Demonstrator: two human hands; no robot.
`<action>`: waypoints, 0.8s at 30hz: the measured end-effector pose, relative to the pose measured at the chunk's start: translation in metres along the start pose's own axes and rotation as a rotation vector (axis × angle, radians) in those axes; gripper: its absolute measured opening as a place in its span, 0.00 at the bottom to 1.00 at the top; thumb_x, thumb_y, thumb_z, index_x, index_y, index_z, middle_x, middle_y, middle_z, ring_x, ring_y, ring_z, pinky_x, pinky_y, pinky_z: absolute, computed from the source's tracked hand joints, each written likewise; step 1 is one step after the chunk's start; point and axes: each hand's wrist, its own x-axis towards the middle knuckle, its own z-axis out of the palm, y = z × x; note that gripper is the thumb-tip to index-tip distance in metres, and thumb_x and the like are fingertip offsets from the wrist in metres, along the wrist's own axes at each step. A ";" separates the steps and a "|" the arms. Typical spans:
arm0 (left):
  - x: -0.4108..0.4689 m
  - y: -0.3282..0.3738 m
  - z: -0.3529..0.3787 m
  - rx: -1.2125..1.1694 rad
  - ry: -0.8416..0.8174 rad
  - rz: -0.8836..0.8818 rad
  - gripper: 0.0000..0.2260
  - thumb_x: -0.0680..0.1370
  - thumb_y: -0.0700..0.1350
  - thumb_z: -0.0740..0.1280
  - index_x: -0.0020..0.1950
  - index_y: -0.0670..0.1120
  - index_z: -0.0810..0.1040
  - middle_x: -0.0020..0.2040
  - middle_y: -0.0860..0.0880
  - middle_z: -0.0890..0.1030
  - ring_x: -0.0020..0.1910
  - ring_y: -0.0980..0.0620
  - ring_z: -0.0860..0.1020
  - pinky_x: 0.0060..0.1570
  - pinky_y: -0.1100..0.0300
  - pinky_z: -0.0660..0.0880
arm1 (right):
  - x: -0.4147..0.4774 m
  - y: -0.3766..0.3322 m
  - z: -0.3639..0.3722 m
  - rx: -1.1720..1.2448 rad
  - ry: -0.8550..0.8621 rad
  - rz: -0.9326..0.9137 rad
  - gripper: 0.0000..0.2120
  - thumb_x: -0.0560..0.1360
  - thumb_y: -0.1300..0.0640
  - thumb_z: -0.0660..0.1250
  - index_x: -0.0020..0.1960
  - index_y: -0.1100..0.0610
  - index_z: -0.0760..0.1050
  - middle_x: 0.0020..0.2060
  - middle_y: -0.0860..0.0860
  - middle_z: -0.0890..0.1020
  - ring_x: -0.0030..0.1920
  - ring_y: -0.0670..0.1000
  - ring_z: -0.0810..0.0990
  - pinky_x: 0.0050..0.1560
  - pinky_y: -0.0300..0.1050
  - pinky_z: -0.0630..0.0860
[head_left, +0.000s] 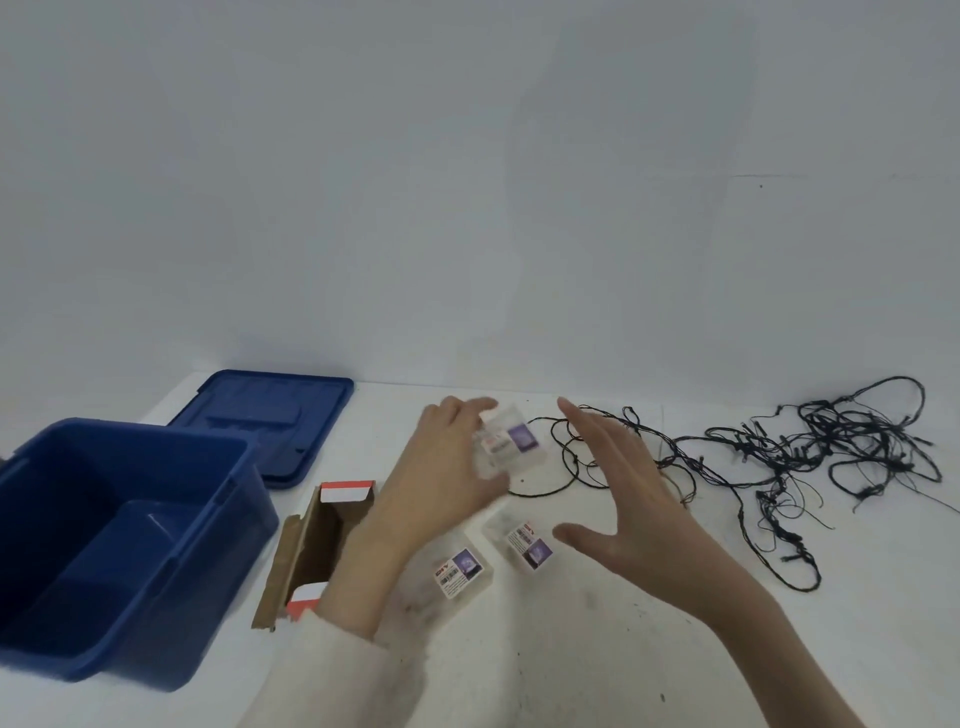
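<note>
A small clear box (511, 441) w/ a printed label is gripped by the L hand (447, 467): fingers are curled over its far edge and the thumb is set at the near edge, so the grip is closed round it. The pic is blurred there, so whether the box is lifted off the white table (597, 649) can't be told. It is held approx. mid-table, just L of the black wire tangle (831, 452). The R hand (634, 499) is spread wide, fingers straight, nothing held, just R of the held box & over the nearest wire loops. A second labelled box (462, 571) & a third labelled box (524, 545) are laid close together on the table nearer the person. An open cardboard carton (322, 540) is partly hidden by the L forearm. A blue bin (119, 545) is set far L, w/ a blue lid (265, 421) laid flat behind it.
</note>
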 end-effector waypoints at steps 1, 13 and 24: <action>0.011 -0.012 0.001 -0.003 -0.008 -0.081 0.30 0.69 0.46 0.70 0.70 0.48 0.64 0.59 0.49 0.69 0.57 0.53 0.64 0.55 0.65 0.61 | 0.000 0.003 0.002 0.009 -0.005 0.019 0.44 0.72 0.53 0.70 0.72 0.33 0.42 0.66 0.34 0.56 0.68 0.34 0.52 0.62 0.33 0.54; 0.073 -0.104 0.051 0.050 -0.159 -0.645 0.30 0.73 0.47 0.67 0.71 0.43 0.60 0.65 0.39 0.65 0.66 0.39 0.62 0.62 0.51 0.65 | -0.007 0.041 0.034 0.025 -0.069 0.125 0.27 0.75 0.51 0.66 0.67 0.34 0.57 0.59 0.28 0.59 0.63 0.27 0.52 0.54 0.16 0.52; 0.080 -0.077 0.047 0.073 -0.193 -0.592 0.33 0.74 0.53 0.67 0.74 0.47 0.55 0.70 0.40 0.61 0.69 0.38 0.59 0.65 0.49 0.62 | 0.008 0.076 0.027 -0.018 -0.049 0.236 0.22 0.76 0.53 0.65 0.68 0.44 0.66 0.63 0.43 0.68 0.66 0.43 0.61 0.62 0.35 0.58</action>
